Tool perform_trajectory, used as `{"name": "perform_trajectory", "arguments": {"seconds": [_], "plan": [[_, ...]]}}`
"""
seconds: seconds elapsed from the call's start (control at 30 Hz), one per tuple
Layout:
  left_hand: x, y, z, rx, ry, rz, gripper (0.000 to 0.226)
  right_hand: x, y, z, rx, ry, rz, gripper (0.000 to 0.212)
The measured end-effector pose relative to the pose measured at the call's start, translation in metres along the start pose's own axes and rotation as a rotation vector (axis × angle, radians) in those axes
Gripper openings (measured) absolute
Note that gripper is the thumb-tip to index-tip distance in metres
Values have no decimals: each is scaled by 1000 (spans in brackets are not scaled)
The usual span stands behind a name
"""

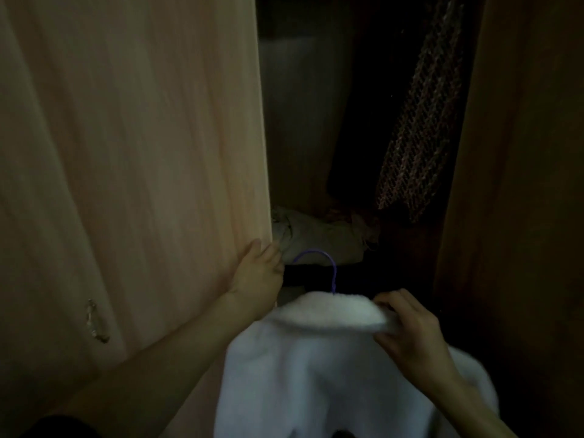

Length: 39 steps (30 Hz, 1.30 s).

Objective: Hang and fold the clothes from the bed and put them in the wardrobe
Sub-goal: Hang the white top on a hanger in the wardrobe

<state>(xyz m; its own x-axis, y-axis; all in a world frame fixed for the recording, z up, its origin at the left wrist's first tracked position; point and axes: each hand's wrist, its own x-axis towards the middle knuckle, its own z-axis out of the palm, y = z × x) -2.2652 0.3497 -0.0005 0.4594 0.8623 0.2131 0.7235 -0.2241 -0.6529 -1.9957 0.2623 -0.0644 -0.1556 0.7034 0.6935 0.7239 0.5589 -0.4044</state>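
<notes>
A white fluffy garment (316, 374) hangs on a purple hanger (328, 267), whose hook sticks up above the collar. My right hand (407, 330) grips the right side of the collar, thumb below and fingers over the top. My left hand (259, 273) grips the edge of the light wooden wardrobe door (142, 153), fingers curled round behind it. The wardrobe interior (347, 121) is dark in front of me.
A patterned knitted garment (420, 121) hangs inside at the right. Crumpled pale clothes (316, 235) lie on the wardrobe's floor or low shelf. The right door (521, 184) stands open at the right. A metal handle (94, 324) sits low on the left door.
</notes>
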Motion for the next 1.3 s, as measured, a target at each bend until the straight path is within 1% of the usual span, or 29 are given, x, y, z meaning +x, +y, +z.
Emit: {"name": "perform_trajectory", "arguments": {"seconds": [0.1, 0.2, 0.43, 0.53, 0.57, 0.63, 0.77, 0.87, 1.0, 1.07, 1.17, 1.23, 1.3], "plan": [[-32, 4, -10, 24, 15, 7, 48, -11, -23, -7, -32, 8, -2, 52], [-69, 5, -20, -43, 66, 20, 44, -27, -52, -14, -47, 27, -21, 51], [-175, -1, -32, -122, 101, 16, 46, -69, -122, -20, -94, 19, -30, 58], [-220, -9, -24, -142, 223, -9, 44, -84, -149, -16, -86, 14, -44, 55], [-238, -14, -21, -157, 224, -21, 43, -89, -159, -13, -86, -2, -56, 54], [-273, -26, -14, -214, 210, -32, 47, -98, -178, -4, -80, -27, -70, 53], [-338, -54, -7, -265, 240, -102, 59, -103, -213, 17, -31, -67, -97, 51], [-380, -75, -3, -241, 215, -159, 57, -100, -233, 38, 35, -70, -120, 43], [-421, -96, 3, -248, 138, -251, 64, -96, -257, 66, 124, -76, -133, 40], [-437, -107, 10, -254, 104, -311, 66, -94, -265, 78, 153, -81, -131, 41], [-458, -121, 16, -241, 47, -409, 60, -89, -275, 89, 178, -81, -152, 42], [-470, -132, 22, -230, -13, -497, 62, -85, -281, 92, 184, -68, -173, 45], [-480, -141, 27, -206, -68, -543, 67, -80, -286, 92, 188, -45, -188, 49]]}}
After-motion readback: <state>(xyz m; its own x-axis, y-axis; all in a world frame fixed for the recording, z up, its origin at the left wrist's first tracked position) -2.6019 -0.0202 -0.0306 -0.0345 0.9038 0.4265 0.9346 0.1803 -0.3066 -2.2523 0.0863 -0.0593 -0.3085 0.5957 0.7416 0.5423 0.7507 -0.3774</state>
